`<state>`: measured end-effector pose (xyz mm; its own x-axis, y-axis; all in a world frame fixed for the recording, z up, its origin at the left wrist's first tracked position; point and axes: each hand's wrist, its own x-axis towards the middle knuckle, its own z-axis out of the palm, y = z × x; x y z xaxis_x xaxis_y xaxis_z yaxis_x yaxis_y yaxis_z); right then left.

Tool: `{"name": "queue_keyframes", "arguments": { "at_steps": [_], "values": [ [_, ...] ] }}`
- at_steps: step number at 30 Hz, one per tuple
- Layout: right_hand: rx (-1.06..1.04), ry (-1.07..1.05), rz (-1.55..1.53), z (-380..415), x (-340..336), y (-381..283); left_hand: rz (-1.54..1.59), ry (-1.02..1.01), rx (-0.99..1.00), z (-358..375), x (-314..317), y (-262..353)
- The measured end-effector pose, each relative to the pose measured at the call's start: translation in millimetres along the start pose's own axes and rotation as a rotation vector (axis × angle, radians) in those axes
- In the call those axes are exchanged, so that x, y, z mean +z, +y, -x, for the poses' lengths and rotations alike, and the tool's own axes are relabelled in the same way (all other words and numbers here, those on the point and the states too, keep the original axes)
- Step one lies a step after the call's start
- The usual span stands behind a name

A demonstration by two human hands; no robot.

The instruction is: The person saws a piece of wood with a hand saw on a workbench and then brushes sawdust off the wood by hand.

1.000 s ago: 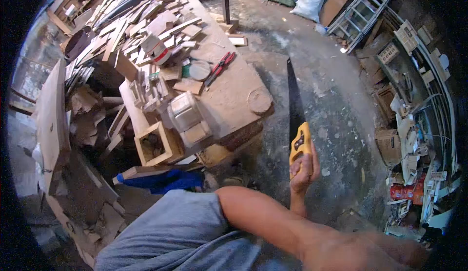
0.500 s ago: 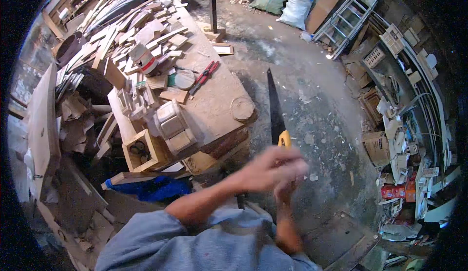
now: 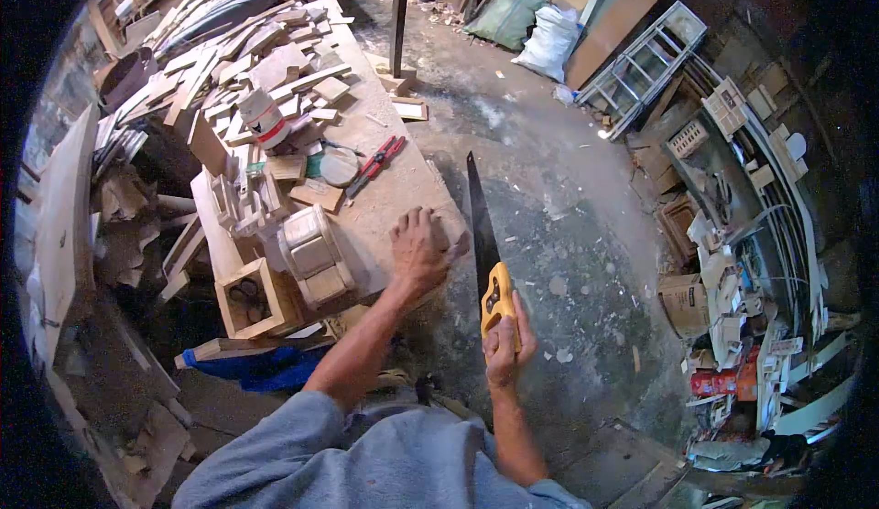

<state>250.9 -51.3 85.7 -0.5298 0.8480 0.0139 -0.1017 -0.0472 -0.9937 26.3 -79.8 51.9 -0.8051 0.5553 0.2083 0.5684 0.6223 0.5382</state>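
Observation:
A handsaw [image 3: 495, 297] with a yellow handle and a long dark blade is in my right hand [image 3: 505, 349], my fingers wrapped round its grip. Its blade points forward and up, just off the bench's right edge. My left hand [image 3: 419, 251] is palm down at the near right corner of the workbench [image 3: 389, 115]. Its fingers are spread over the spot of a round wooden piece, now mostly hidden under the hand. Left of this hand stands a pale wooden block [image 3: 316, 253], and beyond it lie red-handled pliers [image 3: 375, 167].
Wood offcuts [image 3: 265, 51] pile across the bench, near a white and red container [image 3: 263, 117]. An open wooden box [image 3: 249, 298] sits at the near edge. A dark post [image 3: 398, 24] rises behind. Along the right are a ladder [image 3: 648, 65], a carton [image 3: 682, 303] and scrap shelving.
My hands, together on the saw handle before, have parted. The left has moved left onto the bench corner; the right still holds the saw, now slightly lower and farther left in view.

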Motion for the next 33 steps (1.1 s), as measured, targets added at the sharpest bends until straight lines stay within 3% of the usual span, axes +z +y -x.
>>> {"name": "queue_keyframes", "arguments": {
  "at_steps": [4, 7, 8, 11, 12, 15, 18, 24, 27, 33],
  "values": [
    [-0.023, 0.023, -0.04, 3, -4, -3, 0.047, -0.174, 0.339, -20, 7, -74],
    [-0.025, 0.02, -0.025, 1, -8, 1, 0.024, -0.032, 0.227, -21, -2, -63],
    [-0.026, 0.016, -0.012, -1, -10, 3, -0.031, -0.019, 0.088, -19, 2, -49],
    [-0.022, -0.007, 0.07, -6, -11, 0, -0.163, -0.028, 0.087, -9, 7, -22],
    [-0.025, -0.021, 0.053, -7, -10, -3, -0.085, -0.136, 0.055, -13, -2, -15],
    [-0.034, -0.038, 0.015, -9, -8, -7, 0.005, -0.236, 0.282, -34, 18, -48],
    [-0.062, -0.045, 0.005, -10, -4, -9, 0.071, -0.302, 0.345, -40, 3, -43],
    [-0.102, -0.077, 0.024, -11, 1, -3, -0.02, 0.024, 0.122, -21, 18, -10],
    [-0.048, -0.081, 0.025, -10, 0, -3, -0.105, 0.137, 0.198, -21, 33, -10],
    [-0.039, -0.09, 0.088, -5, -1, -5, -0.091, 0.055, 0.26, -26, 24, -13]
  ]
}}
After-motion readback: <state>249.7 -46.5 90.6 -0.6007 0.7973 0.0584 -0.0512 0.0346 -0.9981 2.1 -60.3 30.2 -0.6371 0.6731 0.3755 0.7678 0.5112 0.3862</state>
